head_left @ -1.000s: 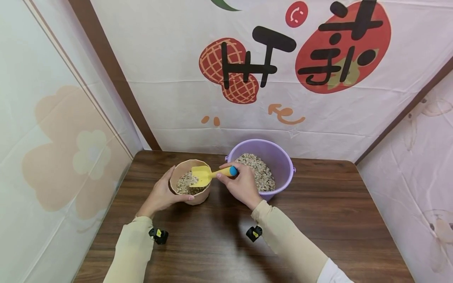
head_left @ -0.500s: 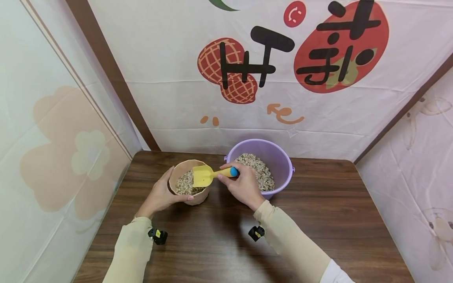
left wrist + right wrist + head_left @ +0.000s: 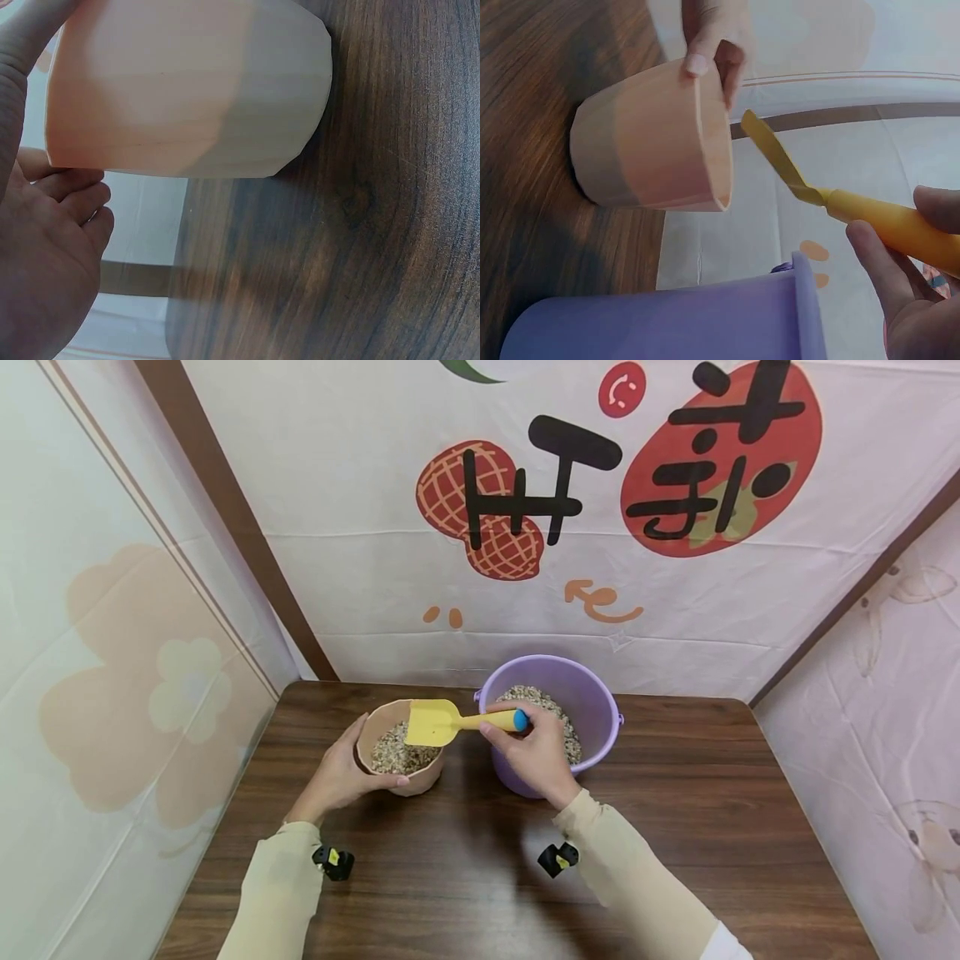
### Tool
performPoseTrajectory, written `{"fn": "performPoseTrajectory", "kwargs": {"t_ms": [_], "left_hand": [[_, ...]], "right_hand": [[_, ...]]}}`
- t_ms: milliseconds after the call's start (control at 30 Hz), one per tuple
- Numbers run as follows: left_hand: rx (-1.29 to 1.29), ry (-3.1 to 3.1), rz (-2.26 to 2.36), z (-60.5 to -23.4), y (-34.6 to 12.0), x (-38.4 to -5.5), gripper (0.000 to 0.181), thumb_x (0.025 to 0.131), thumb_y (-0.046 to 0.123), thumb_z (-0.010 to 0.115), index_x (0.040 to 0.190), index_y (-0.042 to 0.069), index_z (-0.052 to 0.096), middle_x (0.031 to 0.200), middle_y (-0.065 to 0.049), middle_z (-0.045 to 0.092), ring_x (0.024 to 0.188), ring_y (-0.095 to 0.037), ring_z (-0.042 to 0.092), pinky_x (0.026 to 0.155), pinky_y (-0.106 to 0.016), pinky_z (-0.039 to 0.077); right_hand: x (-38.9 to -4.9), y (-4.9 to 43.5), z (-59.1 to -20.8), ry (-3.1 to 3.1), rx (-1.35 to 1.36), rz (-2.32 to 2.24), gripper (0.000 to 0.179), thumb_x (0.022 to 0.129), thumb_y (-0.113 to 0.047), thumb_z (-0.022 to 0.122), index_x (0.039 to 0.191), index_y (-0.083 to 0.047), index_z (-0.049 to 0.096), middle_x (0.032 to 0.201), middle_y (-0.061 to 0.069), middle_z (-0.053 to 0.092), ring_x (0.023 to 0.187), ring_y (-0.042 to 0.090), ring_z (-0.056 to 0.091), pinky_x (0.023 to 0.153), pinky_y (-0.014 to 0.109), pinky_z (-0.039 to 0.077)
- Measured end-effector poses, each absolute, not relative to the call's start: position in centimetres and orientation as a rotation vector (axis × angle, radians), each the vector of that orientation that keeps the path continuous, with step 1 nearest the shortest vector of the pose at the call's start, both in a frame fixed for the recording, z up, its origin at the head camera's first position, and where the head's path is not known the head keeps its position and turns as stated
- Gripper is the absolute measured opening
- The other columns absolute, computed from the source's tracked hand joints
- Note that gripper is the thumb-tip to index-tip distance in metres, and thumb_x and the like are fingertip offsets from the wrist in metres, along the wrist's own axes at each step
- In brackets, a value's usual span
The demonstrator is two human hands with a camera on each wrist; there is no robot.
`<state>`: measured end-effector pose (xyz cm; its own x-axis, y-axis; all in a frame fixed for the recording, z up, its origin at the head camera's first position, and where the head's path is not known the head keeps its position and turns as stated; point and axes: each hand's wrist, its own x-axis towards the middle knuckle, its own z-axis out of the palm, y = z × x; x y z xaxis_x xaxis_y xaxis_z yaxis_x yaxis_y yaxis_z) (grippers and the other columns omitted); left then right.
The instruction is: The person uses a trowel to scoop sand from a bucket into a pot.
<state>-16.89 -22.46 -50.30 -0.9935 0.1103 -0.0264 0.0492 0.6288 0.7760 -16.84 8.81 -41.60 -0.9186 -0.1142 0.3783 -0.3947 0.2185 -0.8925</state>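
My left hand (image 3: 341,779) holds a peach-coloured flowerpot (image 3: 172,90) by its rim, thumb on the near side and fingers around the left side. Coarse speckled grit (image 3: 393,753) lies in the pot. In my right hand (image 3: 542,758) is a small yellow toy shovel (image 3: 433,723), gripped by its handle with the blue end toward the palm. Its bare blade overlaps the pot's right rim in the head view; in the right wrist view the blade stands apart from the rim (image 3: 714,142), above the opening.
A purple bucket (image 3: 516,778) stands right of the pot, partly behind my right hand, with more grit (image 3: 572,745) inside. Both containers stand on a dark wooden table (image 3: 675,827). A printed cloth wall (image 3: 360,585) rises close behind the table's back edge.
My right hand has moved right and lifted the shovel away from the grit. The grit that was on the blade has gone. My left hand keeps its hold on the flowerpot.
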Motion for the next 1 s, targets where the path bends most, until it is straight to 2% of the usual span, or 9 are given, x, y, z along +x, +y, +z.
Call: {"fn": "performPoseTrajectory", "kwargs": {"t_ms": [167,367,433,700,1000], "left_hand": [[0.136,2.768,1.326,-50.4,-22.4,-16.8,0.137,0.064,0.052,0.095,0.162,0.003,0.013,0.161,-0.025,0.028,0.141,-0.044,0.036,0.110,-0.062,0.035],[0.124,2.760,1.332,-50.5,-22.4,-16.8,0.137,0.064,0.051,0.095,0.162,0.003,0.013,0.161,-0.025,0.027,0.141,-0.043,0.037,0.111,-0.061,0.036],[0.124,2.763,1.335,-50.6,-22.5,-16.8,0.137,0.064,0.050,0.095,0.162,0.002,0.013,0.161,-0.026,0.028,0.141,-0.044,0.037,0.111,-0.061,0.036],[0.129,2.761,1.355,-50.7,-22.6,-16.9,0.135,0.065,0.048,0.096,0.162,0.002,0.014,0.160,-0.026,0.029,0.141,-0.043,0.037,0.111,-0.061,0.035],[0.144,2.778,1.354,-50.7,-22.5,-17.0,0.135,0.064,0.048,0.096,0.161,0.000,0.015,0.160,-0.026,0.028,0.143,-0.043,0.035,0.113,-0.059,0.032]], "right_hand": [[-16.6,10.0,-41.1,-2.148,0.465,1.991,0.022,0.086,-0.006,0.082,0.106,0.001,0.077,0.097,0.010,0.074,0.084,0.018,0.070,0.071,0.028,0.060],[-16.1,11.5,-40.1,-1.979,0.397,2.300,0.023,0.089,0.000,0.077,0.111,0.008,0.072,0.102,0.020,0.070,0.090,0.037,0.073,0.081,0.042,0.060],[-16.0,12.1,-39.8,-1.937,0.372,2.359,0.026,0.090,0.002,0.075,0.113,0.011,0.069,0.104,0.022,0.068,0.092,0.039,0.073,0.083,0.045,0.059],[-15.8,14.7,-39.3,-1.851,0.314,2.416,0.033,0.091,0.004,0.072,0.119,0.019,0.061,0.106,0.022,0.066,0.090,0.035,0.074,0.086,0.050,0.057],[-15.9,17.4,-39.4,-1.757,0.230,2.414,0.029,0.090,0.006,0.073,0.116,0.016,0.065,0.106,0.022,0.064,0.088,0.037,0.074,0.086,0.049,0.057]]}}
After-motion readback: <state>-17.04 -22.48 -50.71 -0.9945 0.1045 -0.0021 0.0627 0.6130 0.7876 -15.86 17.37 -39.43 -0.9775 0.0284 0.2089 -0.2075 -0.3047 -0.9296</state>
